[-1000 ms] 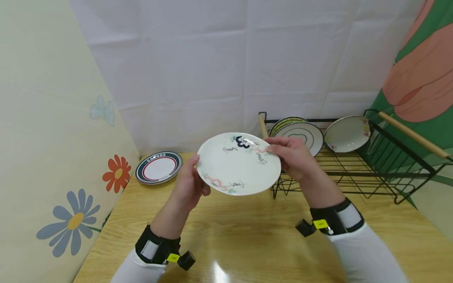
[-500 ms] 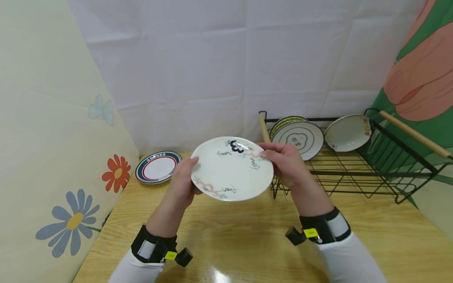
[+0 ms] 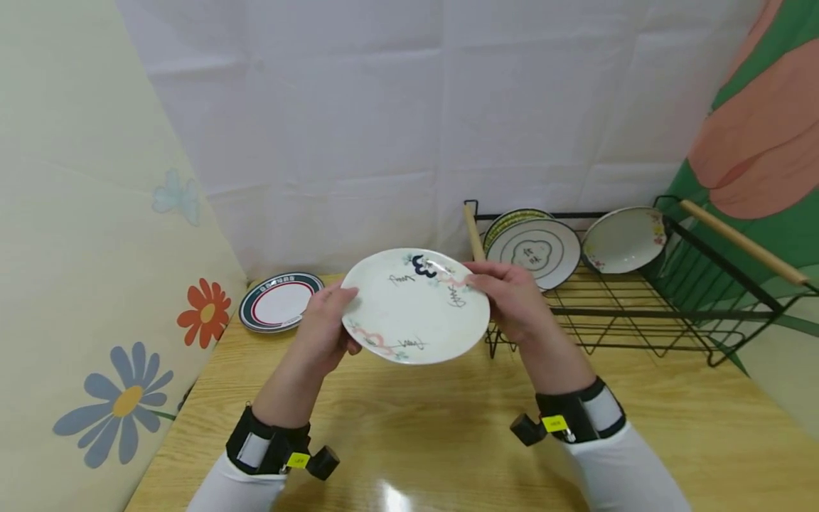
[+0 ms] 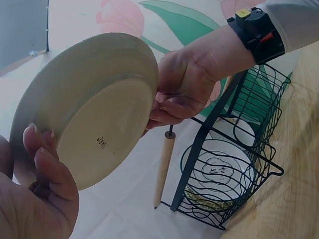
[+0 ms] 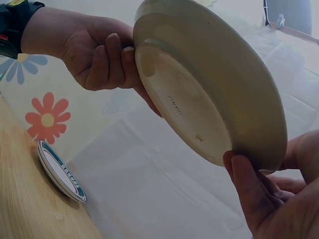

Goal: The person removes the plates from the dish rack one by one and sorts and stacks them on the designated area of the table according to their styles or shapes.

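A white oval plate (image 3: 416, 313) with pink and dark blue flower patterns and thin script is held up over the table, its face tilted toward the head camera. My left hand (image 3: 323, 320) grips its left rim, thumb on top and fingers beneath. On the opposite side my right hand (image 3: 508, 295) pinches the rim in the same manner. Both wrist views show the plate's plain underside (image 4: 107, 129) with a small dark mark, and fingers curled against it.
A black wire dish rack (image 3: 614, 313) with wooden handles stands at the right, holding several upright plates (image 3: 534, 252) and a floral bowl-like dish (image 3: 625, 240). Green-rimmed plates (image 3: 279, 302) lie stacked at the table's back left. White cloth (image 3: 320, 128) hangs behind.
Both hands have moved the plate left and slightly down, away from the rack, uncovering more of the rack's front plate. Over the last half second it has barely moved.
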`<state>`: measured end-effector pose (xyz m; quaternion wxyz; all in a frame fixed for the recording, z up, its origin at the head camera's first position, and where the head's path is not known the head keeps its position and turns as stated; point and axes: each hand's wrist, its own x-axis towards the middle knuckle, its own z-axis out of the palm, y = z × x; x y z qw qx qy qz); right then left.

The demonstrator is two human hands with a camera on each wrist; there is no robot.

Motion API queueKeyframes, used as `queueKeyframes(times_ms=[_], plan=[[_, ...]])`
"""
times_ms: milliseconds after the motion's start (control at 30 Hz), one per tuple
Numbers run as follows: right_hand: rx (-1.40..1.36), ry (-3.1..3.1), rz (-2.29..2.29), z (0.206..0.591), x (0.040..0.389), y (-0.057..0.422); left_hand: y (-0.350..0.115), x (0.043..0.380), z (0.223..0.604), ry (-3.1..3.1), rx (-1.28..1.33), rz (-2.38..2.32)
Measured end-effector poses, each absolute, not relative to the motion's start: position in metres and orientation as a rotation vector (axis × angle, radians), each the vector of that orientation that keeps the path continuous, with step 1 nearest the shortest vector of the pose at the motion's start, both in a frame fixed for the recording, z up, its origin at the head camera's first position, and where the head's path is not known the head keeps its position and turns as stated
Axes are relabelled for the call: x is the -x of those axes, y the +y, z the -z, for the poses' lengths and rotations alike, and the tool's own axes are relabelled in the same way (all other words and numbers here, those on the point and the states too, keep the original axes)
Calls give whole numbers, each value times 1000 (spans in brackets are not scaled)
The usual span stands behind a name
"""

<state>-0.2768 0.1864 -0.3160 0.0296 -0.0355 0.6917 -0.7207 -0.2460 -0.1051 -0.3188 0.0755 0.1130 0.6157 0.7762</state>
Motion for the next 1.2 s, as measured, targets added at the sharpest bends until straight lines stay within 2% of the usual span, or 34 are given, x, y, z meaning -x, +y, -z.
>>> queueKeyframes(times_ms=[400,667,967,1200], plan=[[125,2107,2246,318,274,181,-121,244,315,1874,-431,-2231],[267,2031,2285,321,275,183,-117,249,316,1859,-424,-2297],[319,1909,2302,321,271,186,-111,255,317,1861,-367,-2392],[356,1521,2481,324,273,176,-115,263,319,1858,-251,-2516]])
